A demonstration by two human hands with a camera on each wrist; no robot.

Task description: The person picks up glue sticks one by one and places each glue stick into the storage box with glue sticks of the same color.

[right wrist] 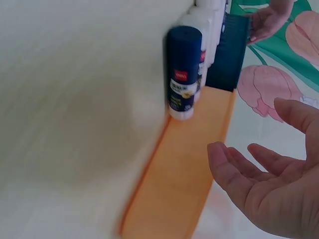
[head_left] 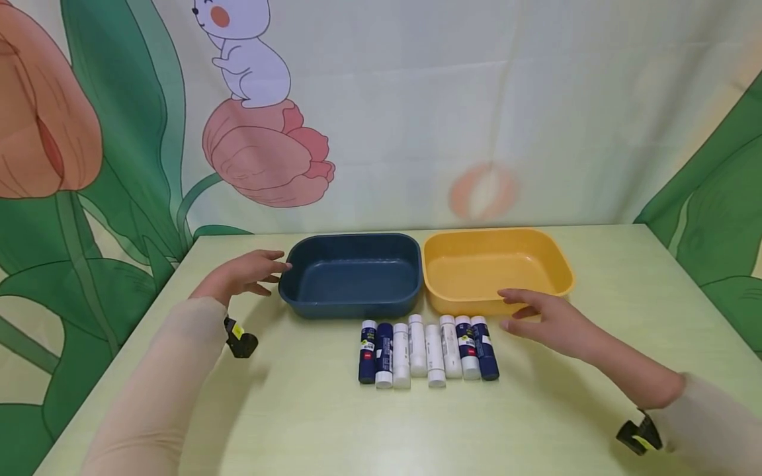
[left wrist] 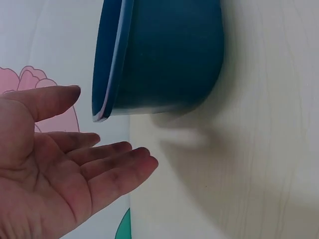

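Observation:
My left hand [head_left: 247,272] hovers at the left end of a dark blue plastic bin [head_left: 351,309], fingers loosely extended toward its rim. In the left wrist view the palm [left wrist: 45,184] faces up beside the bin's wall, with nothing held. By the front right corner of a yellow bin [head_left: 464,306] is my right hand [head_left: 550,320], its fingers relaxed and apart and no object in its grasp. A row of several glue sticks lies in front of the bins: white ones [head_left: 418,347] in the middle, dark blue ones [head_left: 485,350] towards both ends.
Both bins stand side by side at the back of a pale table [head_left: 309,416], with nothing in them. Behind them hangs a cloth [head_left: 393,132] printed with flowers and a white animal. Small black devices [head_left: 241,340] are worn at the wrists.

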